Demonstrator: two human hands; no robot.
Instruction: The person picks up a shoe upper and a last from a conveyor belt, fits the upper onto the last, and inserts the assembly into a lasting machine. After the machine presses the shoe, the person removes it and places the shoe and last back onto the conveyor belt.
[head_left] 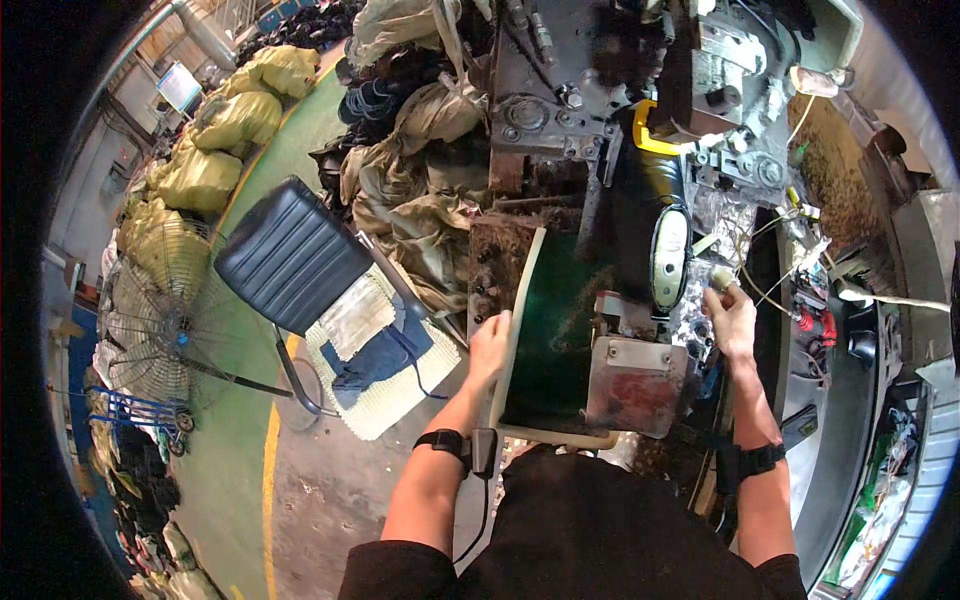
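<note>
My left hand is closed over the pale raised rim of a dark green tray fixed to the front of a machine. On the other side, my right hand has its thumb and fingers pinched around a small pale round knob. Just left of that hand, a long black piece with a pale oval plate points toward me from the machine. A worn metal plate with red-brown stains sits at the tray's right side, between my hands. The fingertips of my left hand are partly hidden.
A greasy machine head with a yellow guard stands ahead. Wires and red-handled pliers lie at the right. To the left are a black chair with cloths on its seat, a floor fan and stuffed yellow sacks.
</note>
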